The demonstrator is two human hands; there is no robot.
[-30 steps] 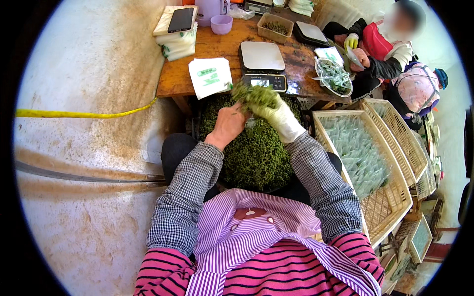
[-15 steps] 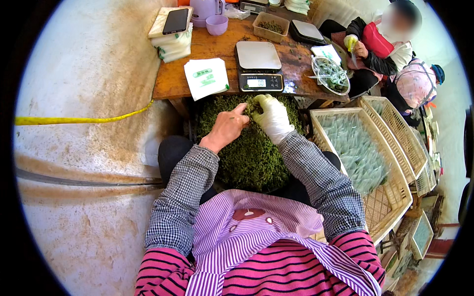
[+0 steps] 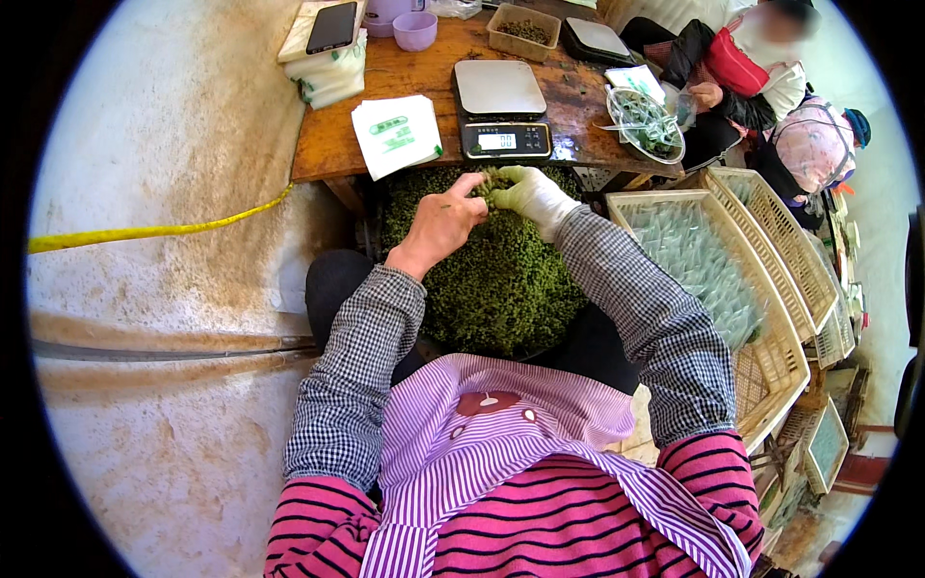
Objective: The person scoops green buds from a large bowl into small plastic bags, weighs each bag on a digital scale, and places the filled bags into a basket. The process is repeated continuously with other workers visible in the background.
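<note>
A large heap of small green plant bits [image 3: 506, 289] fills a dark container between my knees. Over its far part my hands meet, fingertips almost touching. My bare left hand [image 3: 441, 229] is closed, its thumb and forefinger at a small clump of the green bits [image 3: 490, 182]. From the other side my right hand [image 3: 538, 202], in a whitish glove, pinches the same clump. Just beyond them, at the table's near edge, stands a digital scale [image 3: 499, 91] with a bare plate and lit display. Left of it lie flat white packets with green print [image 3: 395, 137].
On the wooden table [image 3: 409, 72] are a phone [image 3: 332, 27] on stacked bags, a purple bowl [image 3: 415, 32], a plastic tub [image 3: 523, 32] and a second scale [image 3: 595, 40]. To the right, a crate [image 3: 761, 385] holds filled clear packets. Another person [image 3: 742, 72] sits at far right.
The view has shifted slightly, so the table sits higher in the picture. My right hand has turned a little and its forearm has swung outward; both hands stay together at the clump.
</note>
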